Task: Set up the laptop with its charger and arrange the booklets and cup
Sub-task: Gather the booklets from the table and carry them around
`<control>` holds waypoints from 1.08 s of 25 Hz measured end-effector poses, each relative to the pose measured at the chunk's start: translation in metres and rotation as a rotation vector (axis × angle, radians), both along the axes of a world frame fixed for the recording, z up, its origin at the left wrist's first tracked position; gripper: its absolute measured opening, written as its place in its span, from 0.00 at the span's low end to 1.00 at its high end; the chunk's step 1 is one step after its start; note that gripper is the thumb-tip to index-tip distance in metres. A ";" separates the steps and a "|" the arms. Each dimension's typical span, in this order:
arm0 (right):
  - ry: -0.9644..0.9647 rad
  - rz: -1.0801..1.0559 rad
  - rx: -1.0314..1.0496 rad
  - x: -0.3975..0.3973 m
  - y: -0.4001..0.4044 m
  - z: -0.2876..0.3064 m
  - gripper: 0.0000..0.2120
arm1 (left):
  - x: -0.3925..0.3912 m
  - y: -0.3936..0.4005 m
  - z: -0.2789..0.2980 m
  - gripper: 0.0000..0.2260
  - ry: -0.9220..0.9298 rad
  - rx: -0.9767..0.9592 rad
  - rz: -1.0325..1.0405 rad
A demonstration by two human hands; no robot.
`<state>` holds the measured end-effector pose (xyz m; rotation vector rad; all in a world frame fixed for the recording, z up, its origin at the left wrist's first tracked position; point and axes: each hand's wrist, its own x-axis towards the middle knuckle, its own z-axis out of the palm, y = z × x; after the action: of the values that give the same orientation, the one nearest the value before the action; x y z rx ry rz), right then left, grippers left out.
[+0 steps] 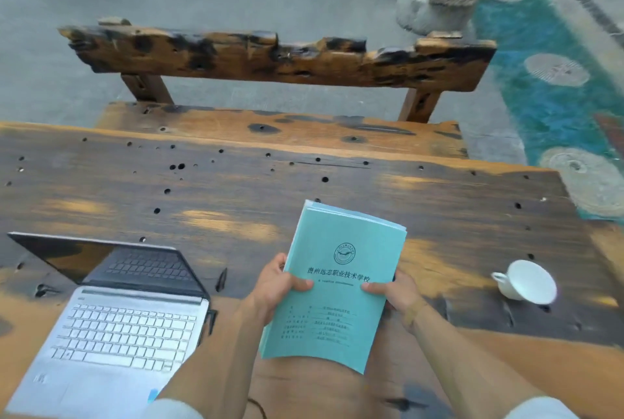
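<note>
Outdoors, on a dark, hole-pocked wooden desk [236,189] with a rough bench [277,60] behind it, the teal booklets [332,287] were held as one stack, lifted and tilted toward the person above the near middle of the desk, likely so the edges could be squared before setting them down. The left hand [273,287] gripped the stack's left edge, thumb curled over the cover and the other fingers hidden underneath; the right hand [395,293] pinched the right edge the same way, thumb on top. Both hands sat at about mid-height of the cover, just below the printed title. The open silver laptop [111,327] lay to the left, near the desk's front edge. No charger could be made out. The white cup [526,282] lay tipped on its side to the right, well apart from the stack.
</note>
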<state>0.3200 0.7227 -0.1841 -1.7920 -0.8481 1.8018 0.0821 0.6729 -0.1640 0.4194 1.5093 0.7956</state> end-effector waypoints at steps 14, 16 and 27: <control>-0.394 0.233 0.468 0.152 -0.158 0.058 0.17 | 0.126 -0.157 0.033 0.19 0.209 0.267 -0.128; -0.404 0.261 0.471 0.164 -0.174 0.054 0.17 | 0.133 -0.173 0.031 0.20 0.216 0.283 -0.149; -0.302 0.407 0.445 0.191 -0.199 0.041 0.13 | 0.152 -0.216 0.016 0.19 0.194 0.255 -0.110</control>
<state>0.5108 0.5235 -0.1435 -1.6929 -1.6863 1.4111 0.2340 0.4572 -0.1478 0.7816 1.5529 0.8833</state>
